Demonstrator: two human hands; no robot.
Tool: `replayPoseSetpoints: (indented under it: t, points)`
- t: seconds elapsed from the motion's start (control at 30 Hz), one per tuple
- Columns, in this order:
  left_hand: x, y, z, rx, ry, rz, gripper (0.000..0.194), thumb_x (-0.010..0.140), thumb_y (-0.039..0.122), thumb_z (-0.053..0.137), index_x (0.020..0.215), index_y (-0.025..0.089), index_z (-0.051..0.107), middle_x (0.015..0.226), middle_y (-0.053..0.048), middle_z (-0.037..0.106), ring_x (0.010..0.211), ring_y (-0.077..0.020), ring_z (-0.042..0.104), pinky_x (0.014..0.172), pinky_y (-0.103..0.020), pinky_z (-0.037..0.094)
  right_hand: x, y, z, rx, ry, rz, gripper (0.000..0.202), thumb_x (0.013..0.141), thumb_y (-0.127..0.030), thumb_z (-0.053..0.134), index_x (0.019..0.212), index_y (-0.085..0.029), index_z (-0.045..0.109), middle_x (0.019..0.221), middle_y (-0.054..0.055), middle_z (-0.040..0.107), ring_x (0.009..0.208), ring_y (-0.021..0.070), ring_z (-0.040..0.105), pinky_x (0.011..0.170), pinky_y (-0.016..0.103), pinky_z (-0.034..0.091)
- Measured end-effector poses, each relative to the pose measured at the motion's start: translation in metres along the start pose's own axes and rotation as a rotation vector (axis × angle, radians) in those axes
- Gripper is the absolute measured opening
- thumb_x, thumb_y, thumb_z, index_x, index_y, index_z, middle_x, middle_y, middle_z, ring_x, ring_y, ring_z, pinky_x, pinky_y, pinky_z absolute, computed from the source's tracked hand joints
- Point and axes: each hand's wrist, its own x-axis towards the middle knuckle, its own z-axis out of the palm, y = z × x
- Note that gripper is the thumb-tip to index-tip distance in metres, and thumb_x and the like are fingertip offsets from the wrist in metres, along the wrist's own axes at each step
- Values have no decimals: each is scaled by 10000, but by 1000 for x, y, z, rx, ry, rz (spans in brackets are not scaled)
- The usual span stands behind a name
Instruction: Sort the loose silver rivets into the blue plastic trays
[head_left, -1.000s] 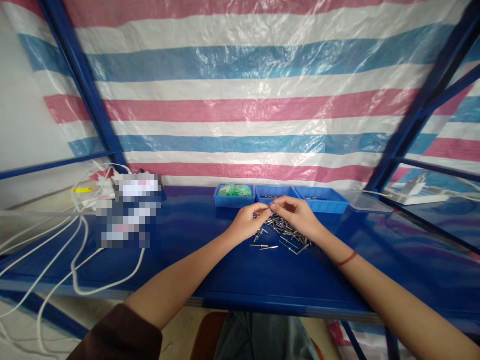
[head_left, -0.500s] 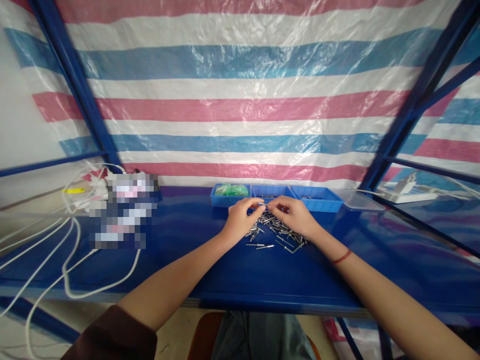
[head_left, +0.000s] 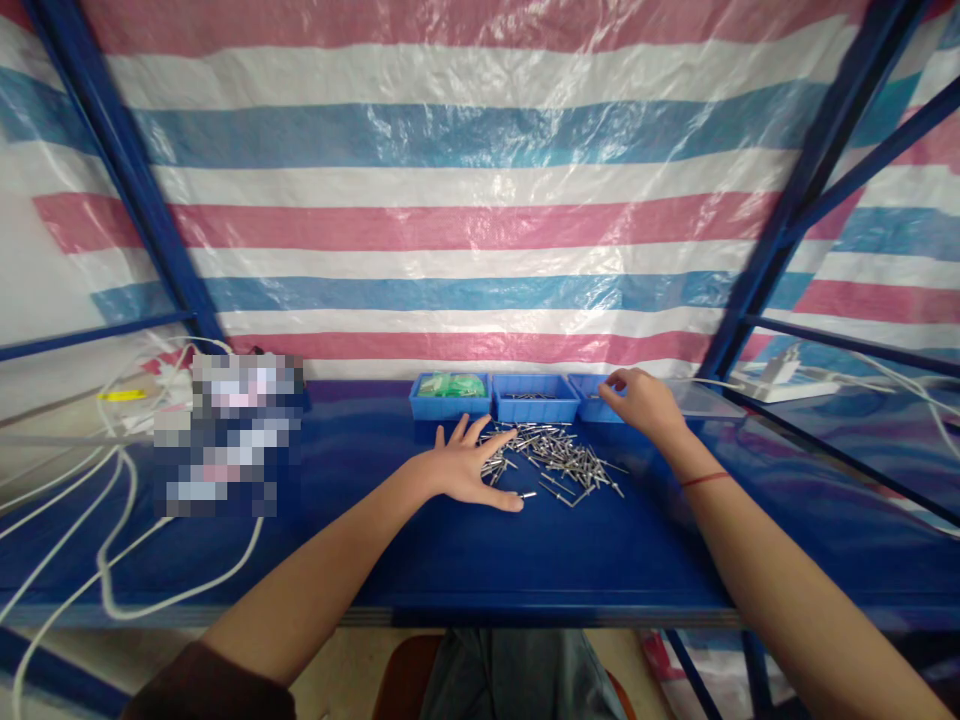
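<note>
A loose pile of silver pop rivets point(head_left: 574, 458) lies on the blue table. My left hand point(head_left: 459, 470) is over the pile's left edge, palm down with fingers spread wide, holding nothing. A rivet point(head_left: 527, 495) shows beside its thumb. My right hand point(head_left: 643, 405) is at the right blue bin point(head_left: 589, 408), fingers curled in a pinch over it. Whatever its fingertips hold, if anything, is hidden. The middle blue bin point(head_left: 534, 410) has some rivets in it. Green plastic packets point(head_left: 451, 386) fill the left blue bin point(head_left: 450, 408).
A clear plastic lid point(head_left: 712, 400) lies right of the bins, near a white power strip point(head_left: 787, 385). White cables point(head_left: 127, 540) run across the table's left side beside a blurred-out object point(head_left: 240, 430). Blue frame posts point(head_left: 806, 190) stand at both sides.
My hands have parted from over the pile, where they held a rivet between them. My right hand has moved right to the right bin; my left has lowered and spread open.
</note>
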Motion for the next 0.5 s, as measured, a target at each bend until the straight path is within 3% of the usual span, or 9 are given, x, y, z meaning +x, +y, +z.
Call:
replayPoseSetpoints:
  t: [0.13,0.2,0.33,0.5]
  points:
    - [4,-1,11,-21,22,-14,1018,575,798,555,1439,393,199,1552,-89,64,1374,-468,2,1007,-719,56,-10,-3,-23,299,-586,-188,354,711,-523,636,820,-192,698,773,67,702,622,179,633,527,271,482]
    - [7,2,15,-42,75,26,958,630,772,540,1439,372,219,1547,-94,108,1382,-448,41,1037,-685,73,-19,-4,-26,436,-773,-206,419,615,-522,726,896,-212,691,784,55,694,535,145,609,410,234,453]
    - [12,8,20,-59,164,114,826,747,686,507,1434,298,264,1515,-107,222,1388,-363,168,1102,-559,152,-30,-11,-15,634,-831,-207,477,526,-410,809,934,-206,668,726,27,643,442,105,567,323,193,416]
    - [20,12,24,-62,223,191,722,806,582,508,1411,233,323,1462,-132,318,1332,-314,315,1084,-468,277,-30,-36,-2,627,-806,-217,318,691,-334,703,966,-185,642,733,28,633,412,85,553,355,194,434]
